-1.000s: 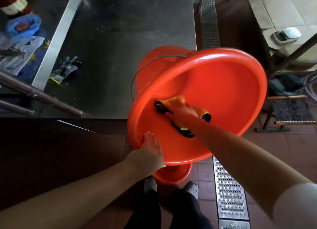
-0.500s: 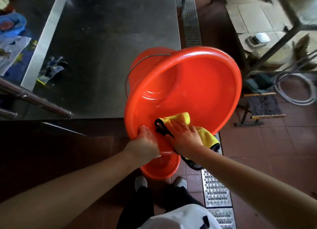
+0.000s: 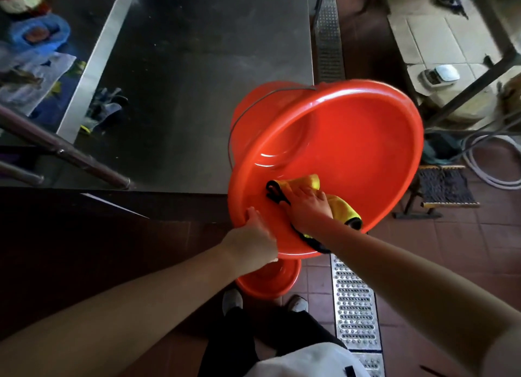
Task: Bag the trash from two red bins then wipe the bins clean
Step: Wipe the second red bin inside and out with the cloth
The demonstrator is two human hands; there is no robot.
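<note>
A wide red basin (image 3: 352,139) is tilted toward me at the near right corner of the steel table. My left hand (image 3: 253,241) grips its near rim. My right hand (image 3: 308,204) presses a yellow cloth with black trim (image 3: 304,183) flat against the basin's inner wall, close to the near rim. Behind the basin stands a red bucket (image 3: 253,108) with a wire handle, mostly hidden. A smaller red bin (image 3: 270,280) sits on the floor under the basin, by my feet.
The steel table (image 3: 197,80) holds work gloves (image 3: 104,111) at its left edge. Metal rails (image 3: 64,151) cross at the left. A floor drain grate (image 3: 353,300) runs along the tiled floor. A small stool (image 3: 442,187) and a hose (image 3: 496,162) stand at the right.
My right hand has drawn the cloth from the basin's middle toward the near rim, then a little up the inner wall. The left hand keeps its hold on the rim.
</note>
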